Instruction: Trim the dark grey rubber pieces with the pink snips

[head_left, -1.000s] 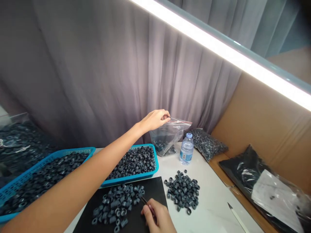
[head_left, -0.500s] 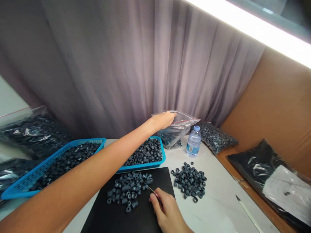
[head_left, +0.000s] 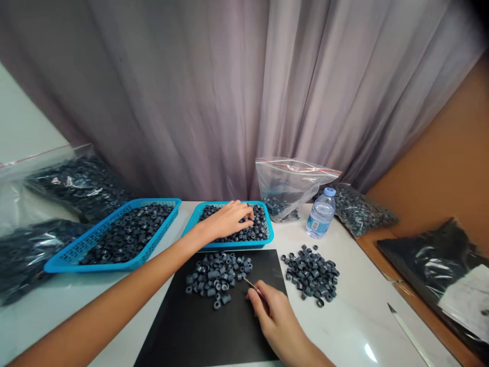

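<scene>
My left hand [head_left: 231, 220] hovers over the right blue basket [head_left: 269, 234], which is full of small dark grey plastic rings. Its fingers are loosely curled and apart, with nothing visible in them. In my right hand [head_left: 273, 311] is a thin pointed metal tool [head_left: 251, 283], gripped between thumb and fingers. The tip points at a pile of dark grey rings [head_left: 217, 275] on a black mat [head_left: 191, 326]. A second ring pile [head_left: 313, 272] lies on the white table to the right of the mat.
Another blue basket [head_left: 57, 264] of rings stands left, beside filled plastic bags [head_left: 84, 188]. Behind the right basket are an upright zip bag [head_left: 294, 178] and a water bottle [head_left: 321, 214]. A white-handled pointed blade [head_left: 408, 334] lies at right, near a black bag [head_left: 424, 260].
My left hand has come down and back from the zip bag to above the right basket. My right hand still holds the tool by the mat pile. The view has shifted slightly.
</scene>
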Demonstrator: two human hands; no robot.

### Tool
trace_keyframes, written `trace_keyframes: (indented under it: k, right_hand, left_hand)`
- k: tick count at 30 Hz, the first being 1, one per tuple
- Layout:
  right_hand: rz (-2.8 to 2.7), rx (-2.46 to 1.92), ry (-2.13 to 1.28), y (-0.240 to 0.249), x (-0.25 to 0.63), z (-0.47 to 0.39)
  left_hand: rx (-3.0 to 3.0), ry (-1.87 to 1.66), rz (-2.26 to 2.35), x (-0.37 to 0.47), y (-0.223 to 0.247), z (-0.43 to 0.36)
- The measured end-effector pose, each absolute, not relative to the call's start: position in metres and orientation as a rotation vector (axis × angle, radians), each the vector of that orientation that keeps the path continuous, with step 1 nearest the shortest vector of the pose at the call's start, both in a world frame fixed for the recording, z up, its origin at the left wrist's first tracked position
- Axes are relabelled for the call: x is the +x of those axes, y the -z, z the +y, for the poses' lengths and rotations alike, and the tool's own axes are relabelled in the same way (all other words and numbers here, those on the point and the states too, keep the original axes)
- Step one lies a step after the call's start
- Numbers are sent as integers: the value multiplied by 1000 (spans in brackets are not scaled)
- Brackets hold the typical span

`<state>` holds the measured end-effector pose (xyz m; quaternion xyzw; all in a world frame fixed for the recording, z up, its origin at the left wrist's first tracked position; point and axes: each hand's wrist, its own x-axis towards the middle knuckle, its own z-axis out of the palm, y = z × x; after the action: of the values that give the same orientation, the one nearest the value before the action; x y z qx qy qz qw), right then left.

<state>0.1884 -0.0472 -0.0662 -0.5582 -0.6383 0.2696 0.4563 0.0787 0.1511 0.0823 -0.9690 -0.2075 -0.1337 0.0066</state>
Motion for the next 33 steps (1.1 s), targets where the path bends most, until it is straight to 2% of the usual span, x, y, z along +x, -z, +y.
trace_keyframes:
  k: [3, 7, 17, 33]
  right_hand:
    - [-1562, -1372, -701, 68, 189, -48]
    - [-1561, -1358, -726, 72, 189, -48]
    - [-1598, -1363, -642, 59, 189, -50]
    - [-1680, -1403, -567, 67, 192, -57]
  left_hand:
    - [-3115, 421, -815, 58, -51, 168]
    - [-3202, 531, -921, 55, -33, 177]
    - [-3376, 776, -826, 68, -19, 169]
    - [-3410, 1255, -1124, 63, -8, 178]
